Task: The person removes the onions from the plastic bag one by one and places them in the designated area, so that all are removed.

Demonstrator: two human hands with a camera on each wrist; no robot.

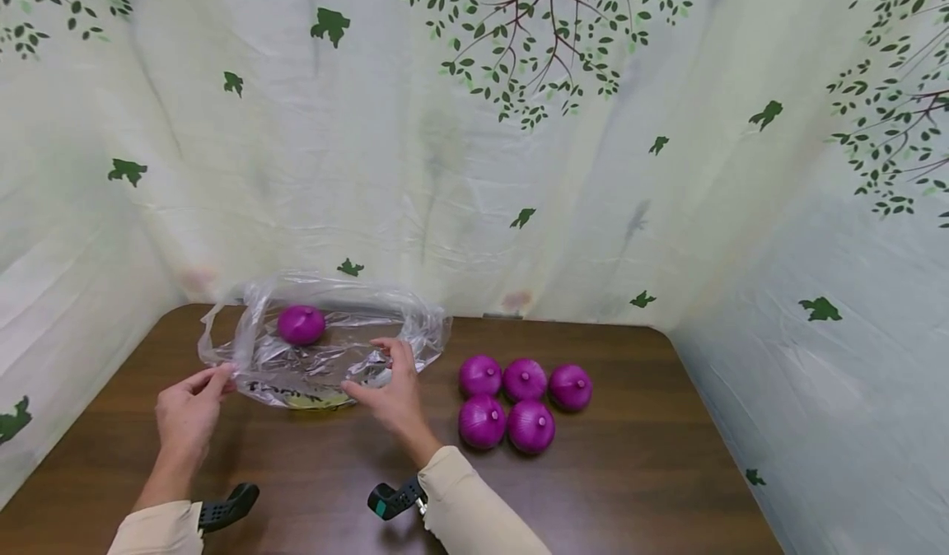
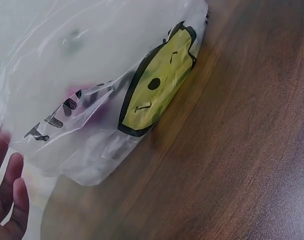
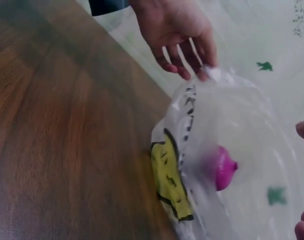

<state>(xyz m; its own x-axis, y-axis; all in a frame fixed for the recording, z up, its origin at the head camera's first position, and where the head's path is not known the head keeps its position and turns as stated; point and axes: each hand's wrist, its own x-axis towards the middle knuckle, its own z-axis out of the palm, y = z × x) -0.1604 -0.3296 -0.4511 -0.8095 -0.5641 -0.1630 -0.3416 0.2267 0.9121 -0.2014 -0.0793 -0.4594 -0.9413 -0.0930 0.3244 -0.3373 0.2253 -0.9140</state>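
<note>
A clear plastic bag [image 1: 348,349] with a yellow print [image 2: 157,82] and black lettering lies spread on the table at the left. One purple onion [image 1: 301,325] sits within it, seen through the film in the right wrist view as well. My left hand [image 1: 189,411] pinches the bag's near left edge between thumb and forefinger; its other fingers show in the right wrist view. At the bag's near right side is my right hand [image 1: 396,394], thumb and fingers spread apart with nothing gripped; whether it touches the film I cannot tell.
Several more purple onions [image 1: 525,380] stand in two rows on the brown table [image 1: 630,473], right of my right hand. A pale curtain [image 1: 474,168] with leaf prints hangs behind the table and along both sides.
</note>
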